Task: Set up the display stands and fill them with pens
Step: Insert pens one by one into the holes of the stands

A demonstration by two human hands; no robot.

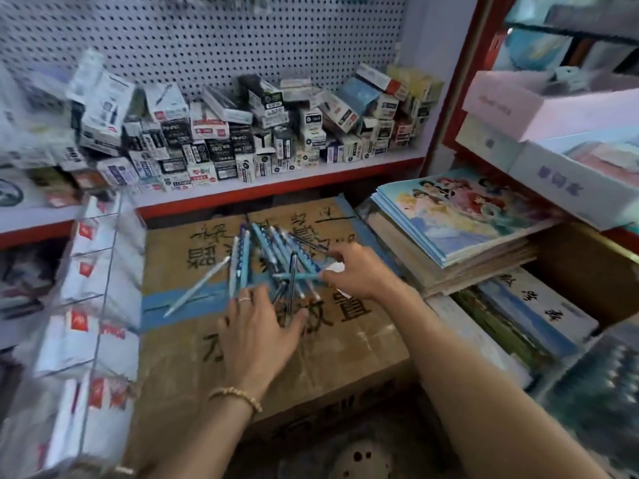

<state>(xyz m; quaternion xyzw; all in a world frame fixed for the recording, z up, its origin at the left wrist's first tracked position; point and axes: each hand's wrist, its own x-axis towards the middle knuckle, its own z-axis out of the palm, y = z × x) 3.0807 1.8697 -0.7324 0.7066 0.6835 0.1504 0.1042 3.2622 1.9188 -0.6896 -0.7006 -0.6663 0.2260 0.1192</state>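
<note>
Pens are in a loose blue pile at frame centre, on top of a taped cardboard box. Left hand lies flat on the pile's near edge, fingers spread. Right hand is at the pile's right side, fingers pinching one pen crosswise. Clear display stand stands at frame left, touching the box edge. Pen cartons crowd the shelf above.
</note>
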